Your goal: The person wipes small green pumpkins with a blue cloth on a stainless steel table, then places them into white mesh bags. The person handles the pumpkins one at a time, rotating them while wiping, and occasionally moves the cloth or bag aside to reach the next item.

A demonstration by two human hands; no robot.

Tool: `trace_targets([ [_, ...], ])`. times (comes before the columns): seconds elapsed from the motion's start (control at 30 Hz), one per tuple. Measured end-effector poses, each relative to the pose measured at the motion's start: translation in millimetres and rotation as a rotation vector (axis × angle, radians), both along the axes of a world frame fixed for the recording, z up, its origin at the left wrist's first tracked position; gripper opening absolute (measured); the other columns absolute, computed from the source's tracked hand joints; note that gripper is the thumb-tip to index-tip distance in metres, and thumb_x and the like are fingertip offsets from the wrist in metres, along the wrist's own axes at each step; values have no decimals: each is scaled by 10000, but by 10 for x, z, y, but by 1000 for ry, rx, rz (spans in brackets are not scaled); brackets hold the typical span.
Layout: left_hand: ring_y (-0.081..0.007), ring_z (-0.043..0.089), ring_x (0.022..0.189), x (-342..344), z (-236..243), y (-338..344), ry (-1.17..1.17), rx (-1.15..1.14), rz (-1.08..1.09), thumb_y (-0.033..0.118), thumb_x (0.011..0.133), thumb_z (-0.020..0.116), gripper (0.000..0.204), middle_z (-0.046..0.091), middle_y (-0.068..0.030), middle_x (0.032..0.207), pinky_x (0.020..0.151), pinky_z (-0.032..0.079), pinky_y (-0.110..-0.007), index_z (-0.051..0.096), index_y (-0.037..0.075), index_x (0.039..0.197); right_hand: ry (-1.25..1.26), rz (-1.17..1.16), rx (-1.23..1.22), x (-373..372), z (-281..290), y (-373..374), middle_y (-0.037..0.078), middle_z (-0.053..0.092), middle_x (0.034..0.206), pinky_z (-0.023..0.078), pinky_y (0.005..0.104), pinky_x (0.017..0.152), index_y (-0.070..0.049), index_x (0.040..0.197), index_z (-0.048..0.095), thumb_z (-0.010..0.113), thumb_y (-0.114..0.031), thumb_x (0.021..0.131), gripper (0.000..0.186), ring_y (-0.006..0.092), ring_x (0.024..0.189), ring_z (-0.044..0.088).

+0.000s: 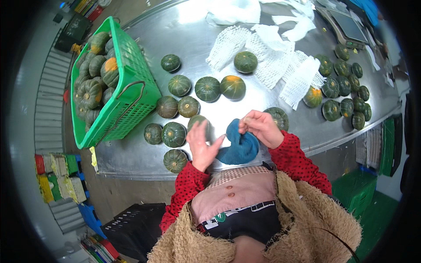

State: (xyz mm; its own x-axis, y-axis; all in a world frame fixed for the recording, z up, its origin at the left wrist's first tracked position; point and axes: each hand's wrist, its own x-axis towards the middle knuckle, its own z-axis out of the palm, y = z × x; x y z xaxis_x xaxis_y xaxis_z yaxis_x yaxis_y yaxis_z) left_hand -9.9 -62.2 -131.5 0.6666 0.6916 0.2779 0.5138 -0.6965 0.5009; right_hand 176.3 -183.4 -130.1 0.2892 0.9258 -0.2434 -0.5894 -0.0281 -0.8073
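Note:
My left hand (201,147) is raised over the near edge of the table, fingers spread and slightly blurred, with nothing in it. It partly covers a small green pumpkin (198,121). Right of it, my right hand (264,128) has thumb and fingers pinched together; what they hold, if anything, is too small to tell. Those fingertips are close against a crumpled teal cloth (240,151) lying between my hands at the table edge. Behind the right hand sits another green pumpkin (278,118). Several more green pumpkins (207,89) stand left and ahead.
On the left of the metal table (131,164), a green plastic crate (136,74) is heaped with pumpkins. White foam net sleeves (272,61) lie at the far middle. A cluster of small pumpkins (331,87) stands at the right, with a weighing scale (346,26) behind.

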Motion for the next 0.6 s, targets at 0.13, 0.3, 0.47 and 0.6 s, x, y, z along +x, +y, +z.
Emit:
trace_targets([
  [0.13,-346,544,1028,284,12,-309,234,-208,-399,405,721,730,639,586,-216,1112,862,391,-443,563,-32,1155,-75,84,-227,-279,-404,-195,46,623,848,481,240,697,-6,965,600,562,-111,928,118,105,787,588],
  [0.3,-330,509,1095,163,-469,-568,322,-27,-432,406,722,711,733,501,-206,1289,890,369,-456,479,-38,1256,-1056,-121,-350,-415,-461,-506,122,642,870,514,361,672,-24,939,616,655,-183,827,198,261,748,637],
  [0.47,-365,433,1160,149,-796,-351,369,-171,-395,299,713,710,470,463,-198,1312,938,369,-456,557,-27,1015,-1176,288,-572,-520,-605,-632,179,659,939,507,433,747,-75,1110,630,637,-346,818,398,343,843,643],
  [0.6,-173,469,574,186,-464,-279,-35,-696,-309,103,810,654,212,496,-47,661,536,412,-307,453,36,812,-834,100,-384,-566,-521,-512,162,663,998,503,369,826,-41,1143,597,597,-205,874,314,275,911,651],
])
